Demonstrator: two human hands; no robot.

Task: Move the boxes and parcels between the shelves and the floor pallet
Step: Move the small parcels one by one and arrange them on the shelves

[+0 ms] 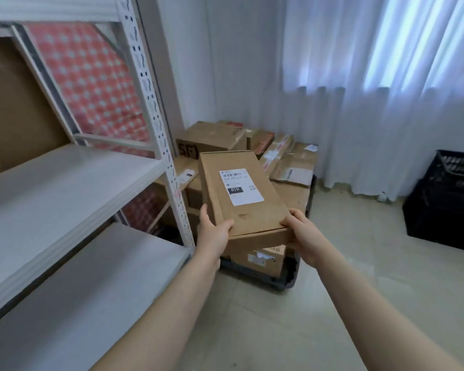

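Note:
A long brown cardboard box (241, 194) with a white shipping label on top hangs in the air above the floor pallet (287, 282). My left hand (212, 231) grips its near left corner, thumb on top. My right hand (300, 231) grips the near right corner. Under and behind the box, several cardboard parcels (292, 167) are stacked on the dark pallet. To the left stands the white metal shelf unit (65, 183), its two lower boards bare.
A large brown carton (14, 108) sits on the upper shelf at the far left, with a red patterned sheet (91, 76) behind the rack. A black crate (447, 199) stands on the tiled floor at the right. White curtains (373, 89) hang behind the pallet.

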